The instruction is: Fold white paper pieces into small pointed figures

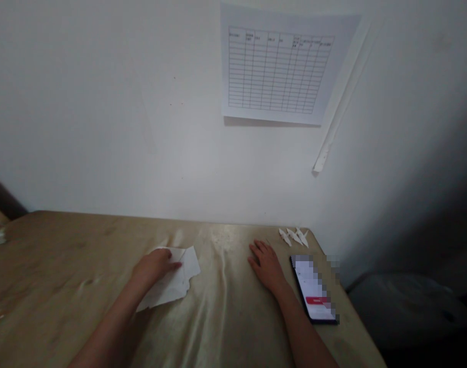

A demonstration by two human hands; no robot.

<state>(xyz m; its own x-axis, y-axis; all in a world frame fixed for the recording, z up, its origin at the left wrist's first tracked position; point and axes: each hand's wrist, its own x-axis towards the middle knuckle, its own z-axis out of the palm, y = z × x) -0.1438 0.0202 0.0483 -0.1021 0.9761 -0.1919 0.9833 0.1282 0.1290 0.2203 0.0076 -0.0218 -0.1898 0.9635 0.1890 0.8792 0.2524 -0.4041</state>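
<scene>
My left hand is closed on a piece of white paper with torn, ragged edges, thumb on top and fingers curled at its upper left. Part of the paper is hidden under the hand. My right hand rests palm down on the cloth-covered table, its fingers stretched out and apart, holding nothing. Beyond it, near the table's back right corner, lie several small folded white paper pieces with pointed ends, side by side.
A phone with a lit screen lies right of my right forearm, near the table's right edge. A printed table sheet hangs on the white wall behind. A dark, rounded shape stands beyond the right edge.
</scene>
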